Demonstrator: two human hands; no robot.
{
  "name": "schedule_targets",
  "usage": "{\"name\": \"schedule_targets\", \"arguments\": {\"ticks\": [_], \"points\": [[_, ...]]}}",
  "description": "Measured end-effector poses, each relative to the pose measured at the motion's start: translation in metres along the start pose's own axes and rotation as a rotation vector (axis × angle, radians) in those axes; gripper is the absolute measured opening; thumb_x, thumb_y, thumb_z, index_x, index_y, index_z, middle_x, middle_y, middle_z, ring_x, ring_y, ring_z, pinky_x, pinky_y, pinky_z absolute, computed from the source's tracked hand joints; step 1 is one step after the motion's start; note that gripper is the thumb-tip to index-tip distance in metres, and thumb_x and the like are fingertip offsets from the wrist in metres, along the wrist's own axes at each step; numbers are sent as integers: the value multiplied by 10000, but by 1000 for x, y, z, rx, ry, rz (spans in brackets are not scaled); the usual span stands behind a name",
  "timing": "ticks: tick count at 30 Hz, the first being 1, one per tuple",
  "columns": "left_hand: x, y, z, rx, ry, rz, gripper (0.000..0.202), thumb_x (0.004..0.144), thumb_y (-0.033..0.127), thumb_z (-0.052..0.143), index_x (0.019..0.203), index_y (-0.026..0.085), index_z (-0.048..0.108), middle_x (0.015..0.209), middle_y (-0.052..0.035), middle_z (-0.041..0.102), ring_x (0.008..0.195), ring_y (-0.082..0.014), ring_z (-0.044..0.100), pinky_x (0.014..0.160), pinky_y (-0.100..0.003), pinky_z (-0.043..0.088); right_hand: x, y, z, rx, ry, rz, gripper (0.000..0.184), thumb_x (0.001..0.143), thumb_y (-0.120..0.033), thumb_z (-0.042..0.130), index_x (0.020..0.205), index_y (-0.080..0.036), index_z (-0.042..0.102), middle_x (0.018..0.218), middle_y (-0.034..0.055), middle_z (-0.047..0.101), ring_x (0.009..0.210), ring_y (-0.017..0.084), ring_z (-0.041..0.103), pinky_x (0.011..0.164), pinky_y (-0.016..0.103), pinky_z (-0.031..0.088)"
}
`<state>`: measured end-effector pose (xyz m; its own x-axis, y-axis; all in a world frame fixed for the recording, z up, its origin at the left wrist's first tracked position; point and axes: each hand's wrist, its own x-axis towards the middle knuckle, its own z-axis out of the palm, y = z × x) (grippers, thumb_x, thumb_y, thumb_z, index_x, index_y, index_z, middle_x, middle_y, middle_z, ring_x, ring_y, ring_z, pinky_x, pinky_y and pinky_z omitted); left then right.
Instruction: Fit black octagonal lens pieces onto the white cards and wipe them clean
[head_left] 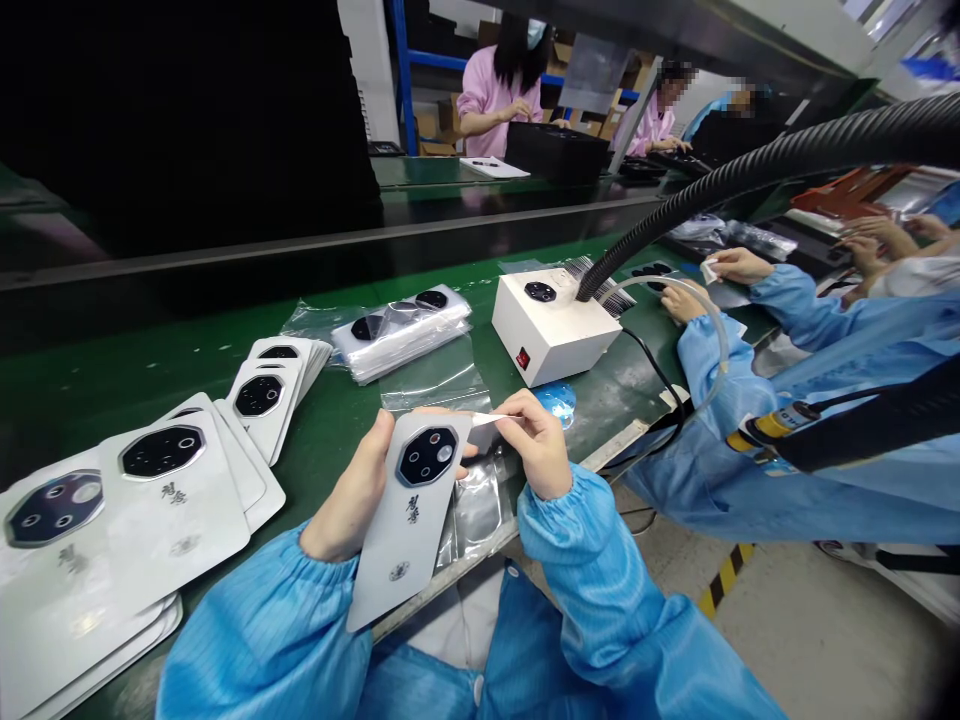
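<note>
My left hand (358, 490) grips a white phone back cover (401, 520) by its left edge, thumb on the front. The cover is tilted, with a dark octagonal camera area at its top and dark printed characters below. My right hand (536, 440) is closed in a pinch at the cover's upper right corner. Between its thumb and finger is a thin white film (487, 418) that reaches to the corner; whether it is stuck there I cannot tell. Clear plastic bags (476, 500) lie beneath my hands on the green bench (330, 440).
Stacks of similar covers (180, 500) spread along the left. A bagged stack (405, 335) lies ahead. A white box (559, 325) with a red switch stands right of it, below a black corrugated hose (720, 180). A co-worker's blue sleeve (802, 310) is close on the right.
</note>
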<state>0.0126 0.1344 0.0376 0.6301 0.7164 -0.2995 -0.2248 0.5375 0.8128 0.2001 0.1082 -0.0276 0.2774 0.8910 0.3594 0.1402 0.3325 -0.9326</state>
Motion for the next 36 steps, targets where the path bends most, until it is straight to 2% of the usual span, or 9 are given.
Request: {"name": "schedule_targets", "arguments": {"ticks": [5,9,12,19,22,25,29,32,36], "points": [[1,1,-5,-80,-18,-40,577,844,577,414,1111,114,630,972,-146,721,797,-251,686,633,-286,539,0,8,0,80,26,37,268,826,-384,583,686,-157,557,735,-9,525,719,115,509,674,277,423],[0,6,-9,-132,-55,-41,656,800,625,455,1269,170,512,1019,-136,711,822,-255,685,670,-319,545,0,12,1,149,19,130,337,876,-430,516,701,-143,513,607,-56,456,513,60,425,495,201,378],[-1,6,-7,-103,-160,-97,730,770,653,478,1313,167,453,1035,-145,699,851,-276,678,708,-340,531,0,12,1,185,10,156,348,890,-440,492,716,-140,514,586,-64,438,482,52,409,464,190,361],[3,-5,1,74,-150,-160,606,814,634,432,1240,210,502,955,-85,711,827,-226,673,727,-295,491,-1,7,0,164,-64,52,217,827,-369,591,746,-183,668,769,17,566,724,133,540,643,275,431],[3,-5,-1,108,-143,-142,568,819,618,439,1179,193,553,967,-91,707,838,-228,663,695,-280,478,0,9,-1,147,-2,-48,127,809,-300,615,726,-209,643,771,6,542,754,137,526,693,283,425],[1,-1,-1,138,-152,-128,600,814,636,425,1182,180,550,979,-106,701,832,-229,647,701,-286,463,2,9,-4,138,43,-177,95,801,-292,617,883,-246,607,939,17,540,904,156,520,797,308,429],[-4,3,3,223,-177,-126,620,823,650,373,1184,173,535,1011,-117,682,851,-243,628,736,-321,454,6,-1,-12,66,-178,-259,289,814,-306,589,1099,-259,582,1102,69,580,1097,221,505,930,406,416],[-6,4,5,269,-188,-135,633,811,670,364,1181,186,535,1034,-108,662,881,-249,613,803,-350,440,10,-13,-17,-24,-319,-268,213,834,-261,565,1038,-234,620,951,66,626,973,206,564,861,393,461],[-6,5,4,265,-178,-150,647,803,689,350,1179,196,536,1033,-110,666,882,-240,606,800,-341,433,12,-23,-19,-126,-347,-287,80,830,-216,583,888,-206,636,828,41,594,797,157,566,712,320,477]]}}
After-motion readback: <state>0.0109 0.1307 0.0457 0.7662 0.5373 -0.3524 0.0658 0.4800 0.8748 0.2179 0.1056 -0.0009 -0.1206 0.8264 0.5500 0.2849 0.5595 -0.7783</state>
